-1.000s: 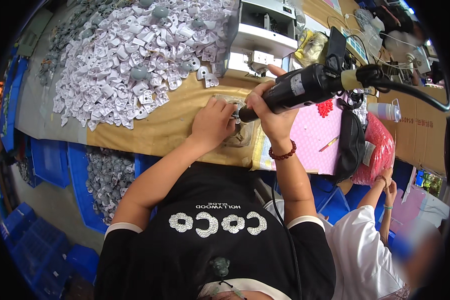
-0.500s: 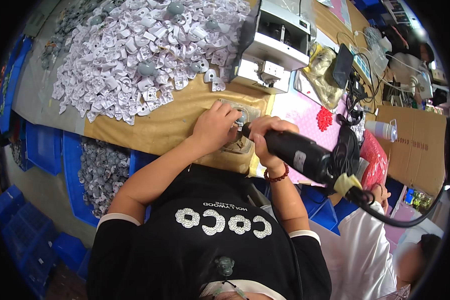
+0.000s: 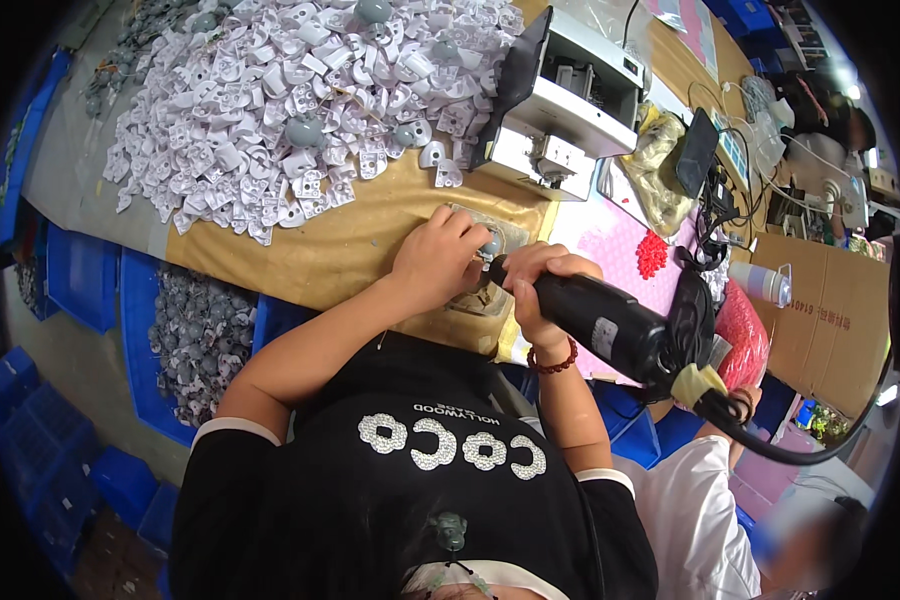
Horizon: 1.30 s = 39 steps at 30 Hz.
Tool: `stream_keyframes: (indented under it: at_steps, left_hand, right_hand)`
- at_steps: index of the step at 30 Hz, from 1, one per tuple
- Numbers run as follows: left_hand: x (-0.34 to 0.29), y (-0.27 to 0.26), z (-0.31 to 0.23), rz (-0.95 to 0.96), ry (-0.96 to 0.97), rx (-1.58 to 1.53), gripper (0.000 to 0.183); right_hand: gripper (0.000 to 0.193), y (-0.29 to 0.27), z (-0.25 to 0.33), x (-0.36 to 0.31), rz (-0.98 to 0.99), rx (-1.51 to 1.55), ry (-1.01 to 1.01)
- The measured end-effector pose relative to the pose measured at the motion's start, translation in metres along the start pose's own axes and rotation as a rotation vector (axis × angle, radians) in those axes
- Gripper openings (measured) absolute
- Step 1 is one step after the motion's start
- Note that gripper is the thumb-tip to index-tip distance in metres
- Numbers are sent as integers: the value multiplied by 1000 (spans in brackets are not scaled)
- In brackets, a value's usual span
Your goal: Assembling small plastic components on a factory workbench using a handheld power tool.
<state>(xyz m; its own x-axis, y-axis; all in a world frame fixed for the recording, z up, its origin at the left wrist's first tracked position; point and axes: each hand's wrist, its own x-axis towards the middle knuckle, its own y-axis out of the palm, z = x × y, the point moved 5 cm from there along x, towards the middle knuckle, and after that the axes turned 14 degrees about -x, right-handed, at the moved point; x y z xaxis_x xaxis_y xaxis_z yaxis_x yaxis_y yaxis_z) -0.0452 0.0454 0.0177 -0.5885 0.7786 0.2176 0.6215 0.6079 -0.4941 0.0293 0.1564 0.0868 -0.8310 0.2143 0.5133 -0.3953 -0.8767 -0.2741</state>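
Observation:
My right hand (image 3: 538, 290) is wrapped round a black electric screwdriver (image 3: 610, 325), held nearly flat. Its narrow end points left at a small grey rounded part (image 3: 490, 243) on a fixture plate (image 3: 515, 236) at the table's front edge. Whether the tip touches the part cannot be made out. Against the part's left side, my left hand (image 3: 436, 258) has its fingers curled and pinched, steadying it. The fingers partly hide the part. A thick black cable (image 3: 760, 438) leaves the back of the screwdriver.
A large heap of white plastic shells (image 3: 260, 120) covers the far left of the table. A white-and-black machine (image 3: 560, 105) stands behind the fixture. Small red pieces (image 3: 651, 256) lie on pink sheeting. A blue bin (image 3: 140, 375) of grey parts sits below left. A co-worker's white sleeve (image 3: 705, 510) is at right.
The view has shifted slightly, so the table things appear a little further right. Both my hands keep their grip at the fixture. The co-worker's arm has moved slightly down and left.

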Motion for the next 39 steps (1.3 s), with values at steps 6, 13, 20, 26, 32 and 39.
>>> stream_keyframes:
  at_steps: [6, 13, 20, 26, 32, 39]
  left_hand:
    - [0, 2, -3, -29, -3, 8, 38]
    - [-4, 2, -8, -23, 2, 28, 35]
    - [-16, 4, -13, -49, 97, 20, 31]
    - [-12, 5, -13, -26, 103, 48, 29]
    - [-10, 6, -10, -6, 56, -41, 29]
    - [-32, -39, -23, 26, -1, -13, 29]
  right_hand:
    - [40, -17, -20, 7, -64, 103, 347]
    - [53, -118, -92, 12, -427, 8, 773]
    - [23, -73, -64, -31, -215, -567, 411]
    - [13, -12, -76, -56, -94, -373, 539]
    - [12, -12, -66, -29, -301, -68, 611]
    - [15, -20, -64, -20, -35, 210, 840]
